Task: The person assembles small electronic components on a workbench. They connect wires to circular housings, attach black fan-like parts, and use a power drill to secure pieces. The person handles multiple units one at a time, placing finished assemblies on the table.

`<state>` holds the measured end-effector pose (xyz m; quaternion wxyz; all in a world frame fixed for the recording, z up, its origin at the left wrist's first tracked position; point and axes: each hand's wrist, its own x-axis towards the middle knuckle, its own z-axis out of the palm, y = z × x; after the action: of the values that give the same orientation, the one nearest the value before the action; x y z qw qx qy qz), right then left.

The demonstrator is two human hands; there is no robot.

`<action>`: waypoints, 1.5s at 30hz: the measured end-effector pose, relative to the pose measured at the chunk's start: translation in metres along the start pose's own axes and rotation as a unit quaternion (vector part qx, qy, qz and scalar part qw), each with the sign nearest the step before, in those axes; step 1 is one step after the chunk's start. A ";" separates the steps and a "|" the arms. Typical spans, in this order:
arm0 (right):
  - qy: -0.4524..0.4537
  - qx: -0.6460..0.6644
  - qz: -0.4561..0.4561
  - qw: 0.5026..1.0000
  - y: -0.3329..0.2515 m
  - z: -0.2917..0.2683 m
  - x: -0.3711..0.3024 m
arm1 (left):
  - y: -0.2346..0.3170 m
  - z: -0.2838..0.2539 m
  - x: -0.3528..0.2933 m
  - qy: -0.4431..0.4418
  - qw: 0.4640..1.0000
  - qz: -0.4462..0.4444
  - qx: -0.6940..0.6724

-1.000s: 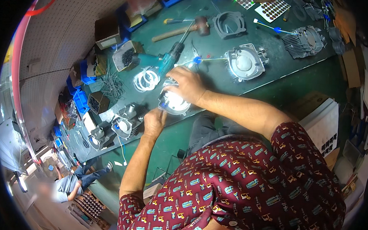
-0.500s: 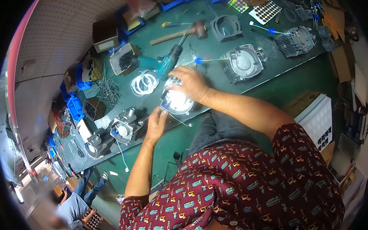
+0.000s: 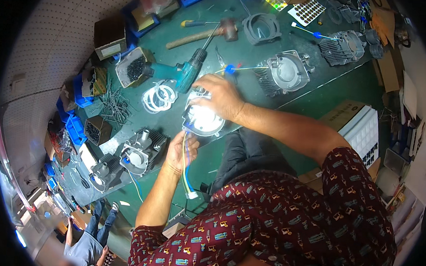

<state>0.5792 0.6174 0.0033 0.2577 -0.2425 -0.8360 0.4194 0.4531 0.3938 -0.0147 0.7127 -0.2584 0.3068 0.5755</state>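
Note:
A cast metal motor housing [image 3: 201, 120], glaring bright in the middle, rests at the near edge of the bench. My right hand [image 3: 219, 98] curls over its far side, gripping it. Below its near left rim, my left hand [image 3: 180, 151] pinches the cable wires [image 3: 185, 165], whose yellow and blue strands hang down past the palm to a white connector [image 3: 192, 195]. Glare hides the housing's inside. Just beyond my right hand lies a teal power drill [image 3: 185, 73]. White ring gaskets [image 3: 160, 97] lie left of the housing.
Finished-looking finned housings stand to the right [image 3: 287, 73] and to the left [image 3: 140, 153]. A mallet [image 3: 228, 30], a grey ring frame [image 3: 262, 28], a box of black screws [image 3: 135, 67] and long bolts [image 3: 115, 104] occupy the green bench. Another person [image 3: 85, 246] is at lower left.
My left hand has closed around the wires, and their white connector now hangs lower and nearer to me. My right hand keeps its place on the housing. The view has shifted slightly.

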 end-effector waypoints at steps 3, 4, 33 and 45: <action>-0.016 0.000 0.013 1.000 -0.005 -0.004 -0.003 | -0.013 0.003 -0.001 -0.076 0.985 -0.033 -0.152; 0.003 0.007 -0.013 1.000 -0.003 -0.002 -0.006 | -0.015 0.001 -0.001 -0.092 0.985 -0.038 -0.139; 0.052 -0.041 -0.051 0.997 -0.008 -0.007 -0.011 | 0.001 0.017 -0.012 0.097 0.743 0.303 0.589; 0.226 0.531 0.462 0.673 0.029 -0.021 -0.025 | 0.020 0.021 -0.023 0.105 0.656 0.288 0.690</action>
<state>0.6168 0.6289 -0.0156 0.2975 -0.5077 -0.1689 0.7907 0.4335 0.3981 0.0162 0.4484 0.3498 0.7472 0.3441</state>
